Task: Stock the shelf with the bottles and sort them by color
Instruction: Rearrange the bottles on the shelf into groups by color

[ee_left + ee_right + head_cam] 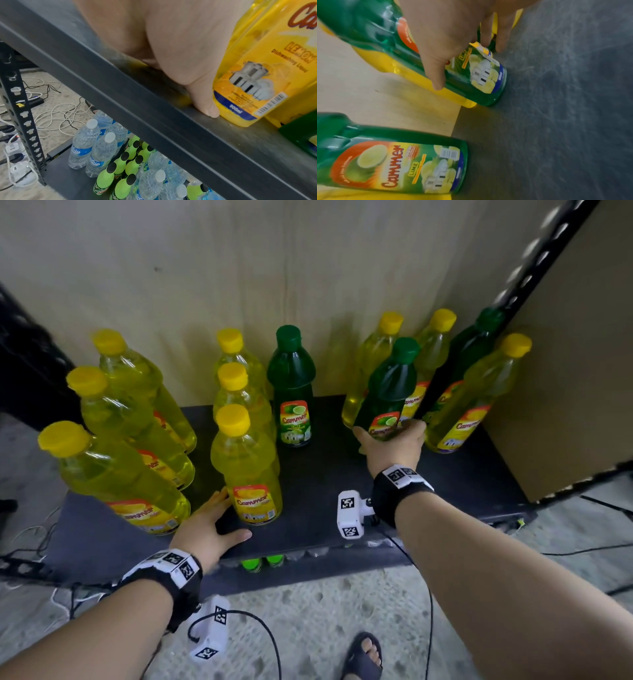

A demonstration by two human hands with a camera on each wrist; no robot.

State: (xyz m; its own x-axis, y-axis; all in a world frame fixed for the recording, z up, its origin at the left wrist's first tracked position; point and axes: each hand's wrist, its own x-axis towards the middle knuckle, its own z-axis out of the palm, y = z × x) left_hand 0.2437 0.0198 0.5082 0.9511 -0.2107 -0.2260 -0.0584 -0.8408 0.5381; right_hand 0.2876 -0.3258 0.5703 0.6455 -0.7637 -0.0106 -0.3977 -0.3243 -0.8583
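Right hand [394, 445] around green bottle [388, 392]

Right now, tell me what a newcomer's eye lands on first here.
First, the right hand gripping a green bottle low on its label, right of centre on the dark shelf, amid yellow ones. Next, the three-deep row of yellow bottles at the left. The left hand rests open beside the front yellow bottle.

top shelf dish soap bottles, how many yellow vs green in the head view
yellow bottles: 9
green bottles: 3, one gripped by the right hand
total: 12
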